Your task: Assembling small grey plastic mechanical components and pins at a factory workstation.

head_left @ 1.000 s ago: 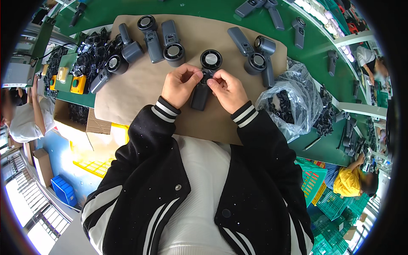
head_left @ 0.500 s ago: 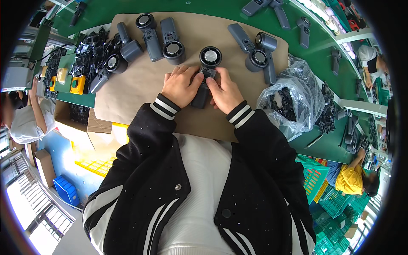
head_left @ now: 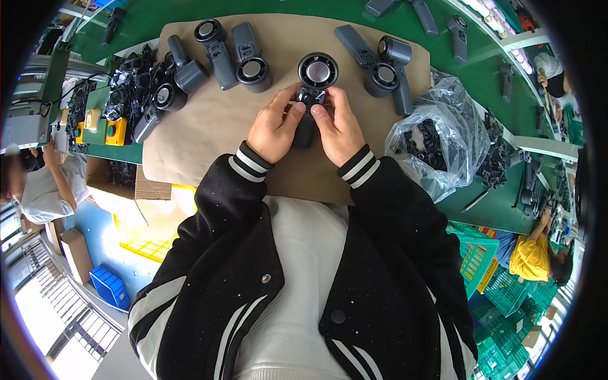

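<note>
Between my two hands is a dark grey handheld fan [head_left: 318, 71], its round head pointing away from me and its handle toward me. My left hand [head_left: 273, 130] grips the neck from the left, thumb on top. From the other side my right hand [head_left: 341, 130] closes on the same neck, its thumb near the left one. A small glossy black piece [head_left: 310, 96] shows at the neck between the fingers; its exact kind is unclear. Part of the handle is hidden by the thumbs.
Brown paper [head_left: 202, 136] covers the green bench [head_left: 304, 7]. More fans [head_left: 253, 73] lie along its far side, left and right. A clear plastic bag [head_left: 437, 145] with black parts is at right; black parts [head_left: 130, 82] are heaped left beside a yellow button box [head_left: 116, 131]. People work at both sides.
The fan has risen toward me and shifted slightly away from my body, both hands going with it. My fingers have closed more evenly round its neck.
</note>
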`<state>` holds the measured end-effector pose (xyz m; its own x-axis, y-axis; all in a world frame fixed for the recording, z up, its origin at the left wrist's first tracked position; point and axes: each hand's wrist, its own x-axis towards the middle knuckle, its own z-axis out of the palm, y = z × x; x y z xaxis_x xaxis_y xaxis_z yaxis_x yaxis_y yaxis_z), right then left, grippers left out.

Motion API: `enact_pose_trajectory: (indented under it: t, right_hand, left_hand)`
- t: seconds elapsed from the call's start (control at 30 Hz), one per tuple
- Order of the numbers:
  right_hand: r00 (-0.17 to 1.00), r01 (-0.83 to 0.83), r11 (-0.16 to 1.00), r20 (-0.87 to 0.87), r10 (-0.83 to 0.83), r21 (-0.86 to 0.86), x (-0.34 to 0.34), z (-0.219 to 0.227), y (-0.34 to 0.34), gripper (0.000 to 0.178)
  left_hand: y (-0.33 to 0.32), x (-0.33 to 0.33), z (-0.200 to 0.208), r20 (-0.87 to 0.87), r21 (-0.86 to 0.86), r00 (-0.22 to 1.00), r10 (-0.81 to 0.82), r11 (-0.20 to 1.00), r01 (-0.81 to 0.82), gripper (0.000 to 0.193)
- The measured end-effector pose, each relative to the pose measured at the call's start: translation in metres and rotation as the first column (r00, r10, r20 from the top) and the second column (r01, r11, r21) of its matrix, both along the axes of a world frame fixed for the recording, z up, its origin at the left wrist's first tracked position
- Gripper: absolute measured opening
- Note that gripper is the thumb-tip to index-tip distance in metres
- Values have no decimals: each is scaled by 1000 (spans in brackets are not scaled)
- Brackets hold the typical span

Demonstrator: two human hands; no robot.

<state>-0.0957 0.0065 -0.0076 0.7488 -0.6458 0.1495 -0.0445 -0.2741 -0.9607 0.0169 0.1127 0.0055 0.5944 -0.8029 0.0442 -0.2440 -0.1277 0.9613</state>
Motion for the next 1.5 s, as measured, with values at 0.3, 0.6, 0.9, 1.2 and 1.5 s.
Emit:
enact_pose_trajectory:
  t: [0.3, 0.6, 0.9, 1.2, 1.5]
  right_hand:
    - [998, -12, 999, -61, 9, -44, -7, 17, -4, 31]
    - [1000, -20, 1000, 6, 20, -14, -13, 26, -11, 29]
    - [940, -84, 948, 341, -27, 307, -4, 36, -18, 25]
    - [951, -50, 955, 307, -45, 294, -15, 48, -40, 27]
    - [922, 335, 937, 168, -348, 101, -109, 63, -132, 19]
  left_hand:
    - [-5, -9, 6, 106, -84, 994, 27, 996, -18, 37]
    - [-12, -13, 5, 172, -159, 984, 47, 987, -19, 34]
    - [-36, -15, 26, 181, -298, 982, 49, 955, 8, 18]
    - [-56, -16, 39, 221, -308, 975, -5, 948, 74, 16]
    - [-212, 97, 24, 168, -208, 980, 105, 976, -69, 27]
